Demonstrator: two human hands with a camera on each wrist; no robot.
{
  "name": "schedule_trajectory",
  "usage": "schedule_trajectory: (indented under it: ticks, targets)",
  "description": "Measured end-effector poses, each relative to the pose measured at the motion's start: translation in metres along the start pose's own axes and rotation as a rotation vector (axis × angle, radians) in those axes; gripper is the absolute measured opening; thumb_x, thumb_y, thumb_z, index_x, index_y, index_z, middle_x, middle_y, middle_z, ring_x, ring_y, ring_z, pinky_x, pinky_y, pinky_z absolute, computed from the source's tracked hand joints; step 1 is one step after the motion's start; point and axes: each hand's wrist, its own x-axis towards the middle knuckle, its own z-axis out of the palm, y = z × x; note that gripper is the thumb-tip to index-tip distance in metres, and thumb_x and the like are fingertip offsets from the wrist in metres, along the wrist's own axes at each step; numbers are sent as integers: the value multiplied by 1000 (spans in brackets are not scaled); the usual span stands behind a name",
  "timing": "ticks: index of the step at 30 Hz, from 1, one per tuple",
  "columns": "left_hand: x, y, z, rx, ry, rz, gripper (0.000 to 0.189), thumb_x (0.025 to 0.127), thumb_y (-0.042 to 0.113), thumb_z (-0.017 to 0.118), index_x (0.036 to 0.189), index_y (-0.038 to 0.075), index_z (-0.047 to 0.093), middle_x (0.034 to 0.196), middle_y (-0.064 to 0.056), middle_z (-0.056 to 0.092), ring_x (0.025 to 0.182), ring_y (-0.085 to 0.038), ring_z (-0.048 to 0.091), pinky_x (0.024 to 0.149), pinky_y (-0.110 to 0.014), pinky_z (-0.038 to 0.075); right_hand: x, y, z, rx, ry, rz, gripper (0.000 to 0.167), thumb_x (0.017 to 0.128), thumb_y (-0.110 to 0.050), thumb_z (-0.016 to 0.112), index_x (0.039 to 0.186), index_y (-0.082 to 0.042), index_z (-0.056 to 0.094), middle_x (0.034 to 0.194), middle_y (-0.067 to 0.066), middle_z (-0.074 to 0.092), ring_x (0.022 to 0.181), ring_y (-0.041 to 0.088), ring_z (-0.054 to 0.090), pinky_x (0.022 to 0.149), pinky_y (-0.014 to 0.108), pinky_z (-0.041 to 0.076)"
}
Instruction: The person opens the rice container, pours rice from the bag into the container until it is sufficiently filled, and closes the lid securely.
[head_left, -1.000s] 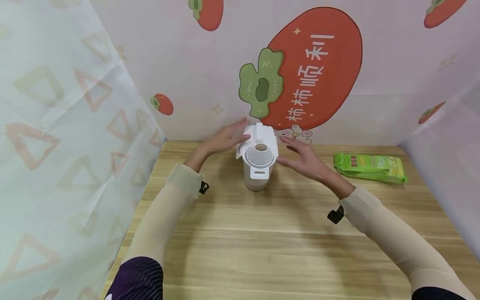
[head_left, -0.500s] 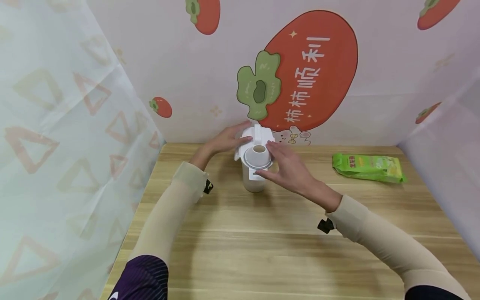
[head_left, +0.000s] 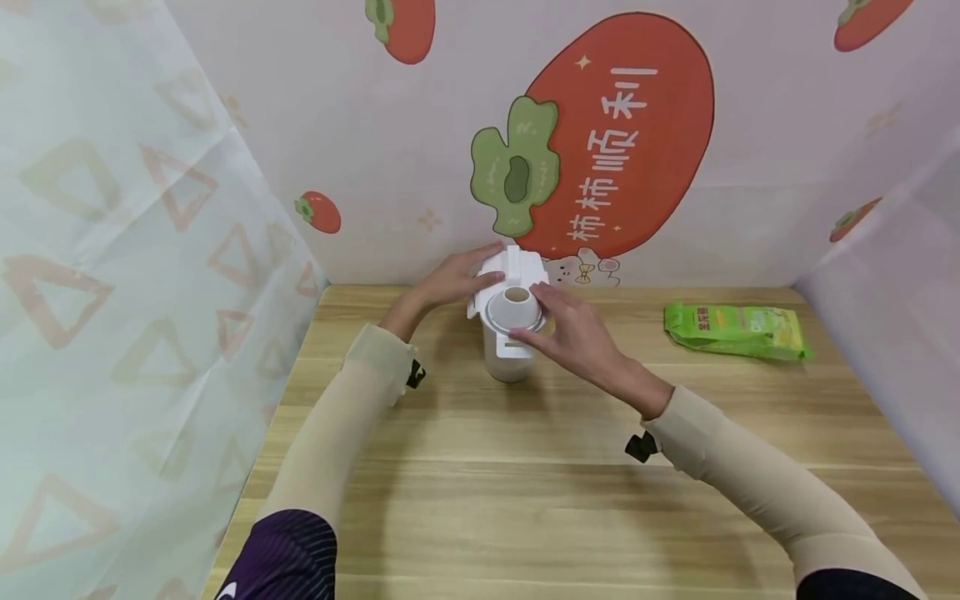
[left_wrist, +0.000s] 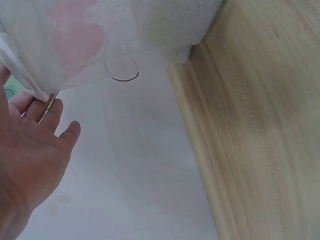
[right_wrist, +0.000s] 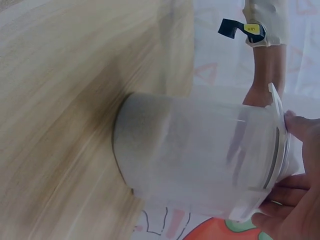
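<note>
A translucent plastic storage container (right_wrist: 190, 150) stands upright on the wooden table near the back wall. On it sits a white lid (head_left: 532, 265) with a round, cup-like cap (head_left: 513, 315) at the front and clip tabs at its edges. A pale band shows low inside the container. My left hand (head_left: 453, 279) holds the lid's left side, thumb on top and fingers round the far edge. From the right, my right hand (head_left: 585, 333) grips the lid rim, thumb at the front tab and fingers at the right side. Both hands partly hide the rim.
A green printed plastic packet (head_left: 735, 331) lies on the wooden table (head_left: 480, 500) to the right of the container. Behind stands a wall covering (head_left: 390, 167) with persimmon drawings, and a patterned sheet (head_left: 135, 350) hangs at the left.
Both hands have moved inward from beside the container onto the lid. The right hand came left and its thumb now lies at the front tab. The container and packet stay in place.
</note>
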Motion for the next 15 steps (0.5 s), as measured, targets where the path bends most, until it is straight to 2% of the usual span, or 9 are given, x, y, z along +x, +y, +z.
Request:
schedule_trajectory:
  ticks: [6, 8, 12, 15]
  targets:
    - [-3, 2, 0, -1, 23, -37, 73, 104, 48, 64, 166, 20, 37, 172, -3, 35, 160, -21, 30, 130, -40, 25, 4, 8, -7, 65, -48, 4, 72, 84, -40, 92, 137, 1, 67, 118, 14, 75, 96, 27, 67, 83, 41, 61]
    - [-4, 4, 1, -6, 34, -52, 73, 104, 47, 65, 166, 19, 38, 171, -3, 36, 159, -21, 30, 130, -40, 24, 5, 15, -11, 118, -85, 12, 71, 84, -37, 92, 139, -1, 66, 122, 13, 74, 99, 27, 67, 87, 44, 60]
    - [-10, 8, 2, -8, 60, -53, 74, 103, 45, 67, 165, 14, 39, 170, -4, 38, 159, -22, 31, 130, -37, 25, 7, 31, -20, 191, -176, 54, 78, 85, -37, 91, 148, -4, 61, 146, 16, 65, 124, 32, 66, 107, 55, 54]
    - [-14, 10, 3, 29, 83, -52, 75, 102, 45, 68, 164, 13, 40, 169, -4, 39, 158, -22, 33, 129, -36, 27, 9, 41, -26, 206, -227, 63, 81, 84, -38, 92, 151, -6, 59, 150, 16, 61, 129, 33, 65, 110, 58, 51]
